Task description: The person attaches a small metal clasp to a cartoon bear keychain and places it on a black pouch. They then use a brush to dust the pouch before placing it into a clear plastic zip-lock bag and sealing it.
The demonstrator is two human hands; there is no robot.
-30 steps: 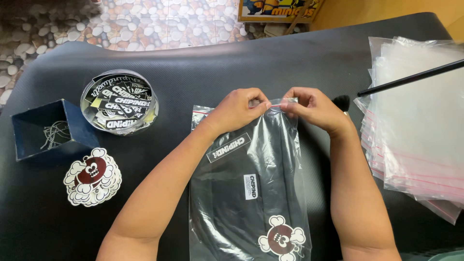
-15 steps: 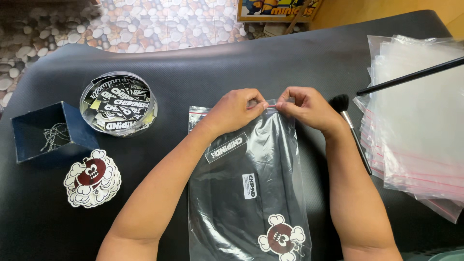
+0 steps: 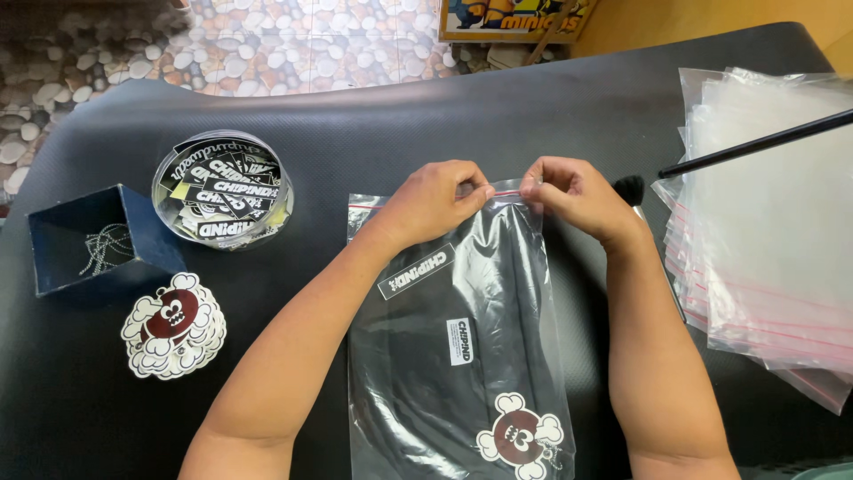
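- Hands at the mouth of a clear zip-seal bag [image 3: 462,356] lying flat on the black padded table [image 3: 355,116], mouth pointing away from the body, bottom end toward the wearer.
- Left hand [image 3: 431,200] pinching the red-lined seal strip [image 3: 506,192] just left of the bag's middle – thumb and forefinger pressed together on the plastic.
- Right hand [image 3: 573,191] pinching the same strip just beside it, fingertips of both hands nearly meeting.
- Folded black garment [image 3: 444,391] inside, with a small white label [image 3: 458,341], a long black sticker [image 3: 416,270] near the left wrist, and a cloud-and-skull sticker [image 3: 520,436] low down between the forearms.
- Best done, by my judgement, by holding one pinch as an anchor and sliding the other along the strip toward the corner, pressing firmly enough to mate the two tracks – then back the other way, with fabric kept clear of the seal and trapped air pushed out first.
- Left corner of the strip, near the red line at the bag's edge, not visibly closed; cannot tell for sure.
- Off to the left, well apart: round clear tub of stickers [image 3: 222,188], dark blue box [image 3: 93,238] with thin chains, loose cloud-shaped sticker [image 3: 174,325].
- Off to the right: stack of empty zip bags [image 3: 773,222], black rod [image 3: 755,142] across it, black brush tip [image 3: 629,188] just beside the right hand.
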